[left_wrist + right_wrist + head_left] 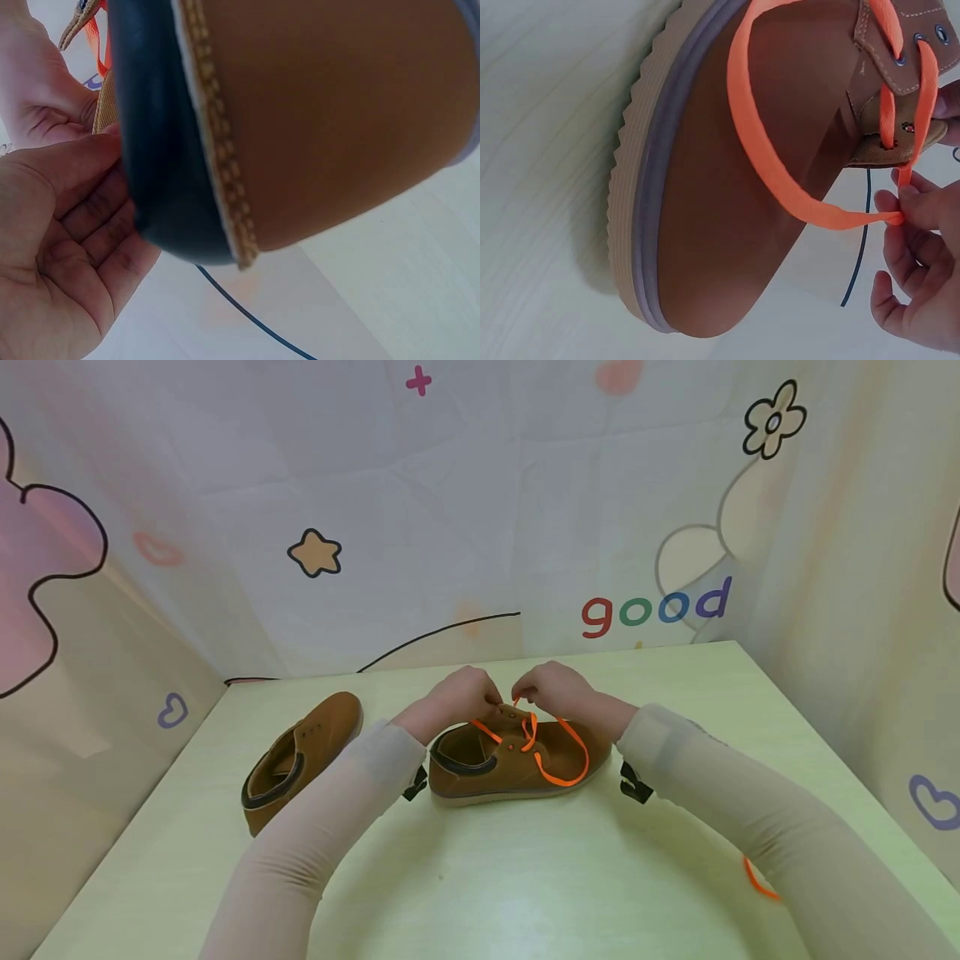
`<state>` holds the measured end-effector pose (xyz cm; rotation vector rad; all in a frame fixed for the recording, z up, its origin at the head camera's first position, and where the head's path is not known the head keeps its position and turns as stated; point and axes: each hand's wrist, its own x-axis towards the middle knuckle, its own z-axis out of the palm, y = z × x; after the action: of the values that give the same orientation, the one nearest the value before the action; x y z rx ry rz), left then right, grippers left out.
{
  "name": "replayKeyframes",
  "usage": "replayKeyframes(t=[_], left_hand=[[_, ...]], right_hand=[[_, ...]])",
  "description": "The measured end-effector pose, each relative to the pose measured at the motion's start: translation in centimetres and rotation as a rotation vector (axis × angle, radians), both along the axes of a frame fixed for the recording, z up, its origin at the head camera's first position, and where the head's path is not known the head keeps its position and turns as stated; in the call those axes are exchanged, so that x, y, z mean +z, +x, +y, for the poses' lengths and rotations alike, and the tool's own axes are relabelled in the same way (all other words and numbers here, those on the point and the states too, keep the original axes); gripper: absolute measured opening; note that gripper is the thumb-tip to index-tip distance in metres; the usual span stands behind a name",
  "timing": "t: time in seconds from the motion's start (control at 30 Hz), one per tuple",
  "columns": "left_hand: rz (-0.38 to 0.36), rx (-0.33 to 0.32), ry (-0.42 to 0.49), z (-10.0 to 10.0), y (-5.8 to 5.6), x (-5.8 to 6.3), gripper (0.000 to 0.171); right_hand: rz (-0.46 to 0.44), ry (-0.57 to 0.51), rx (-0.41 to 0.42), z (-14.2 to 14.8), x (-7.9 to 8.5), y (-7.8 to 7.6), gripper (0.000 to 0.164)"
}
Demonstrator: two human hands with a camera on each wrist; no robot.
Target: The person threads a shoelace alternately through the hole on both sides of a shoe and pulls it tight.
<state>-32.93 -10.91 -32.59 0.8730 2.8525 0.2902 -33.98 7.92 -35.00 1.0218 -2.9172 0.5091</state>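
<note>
A brown lace-up shoe [517,768] with a dark padded collar stands on the table, toe to the right. At its far side, my left hand [467,695] pinches the tan tongue [889,131] by the opening; in the left wrist view the dark heel collar [165,150] hides its fingertips. My right hand [558,687] pinches an orange lace [780,191] between thumb and forefinger, just above the tongue. From there the lace loops down over the toe and back to the near eyelet flap [922,45]. More lace crosses between the two flaps.
A second brown shoe [315,735], with no lace showing in its eyelets, lies to the left, partly behind the left sleeve [322,835]. Another piece of orange lace [761,881] shows beside the right sleeve [780,827]. A printed curtain [450,527] stands behind the pale table [480,893].
</note>
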Motion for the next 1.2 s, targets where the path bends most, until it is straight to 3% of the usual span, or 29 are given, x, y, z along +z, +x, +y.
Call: replayKeyframes(t=[0.27,0.47,0.63,0.8,1.0,1.1,1.2], left_hand=[[0.010,0.007,0.011,-0.1,0.3,0.0,0.016],[0.027,0.001,0.009,-0.2,0.2,0.0,0.016],[0.032,-0.012,0.028,-0.3,0.2,-0.3,0.019],[0.045,-0.024,0.030,-0.3,0.3,-0.3,0.025],[0.056,-0.002,0.005,-0.3,0.3,-0.4,0.021],[0.053,0.003,-0.011,-0.3,0.2,-0.3,0.018],[0.045,-0.010,-0.024,-0.1,0.1,-0.2,0.018]], right_hand=[[-0.105,0.019,0.082,-0.2,-0.2,0.2,0.028],[-0.106,0.010,0.164,-0.2,-0.3,0.0,0.020],[-0.021,0.043,0.163,-0.5,-0.6,0.2,0.007],[0.146,0.028,0.134,-0.7,-1.1,1.0,0.023],[0.278,0.038,0.098,-0.8,-2.5,1.4,0.019],[0.317,0.020,0.064,-0.8,-2.7,1.6,0.026],[0.264,-0.079,0.020,-0.7,-1.5,2.1,0.032]])
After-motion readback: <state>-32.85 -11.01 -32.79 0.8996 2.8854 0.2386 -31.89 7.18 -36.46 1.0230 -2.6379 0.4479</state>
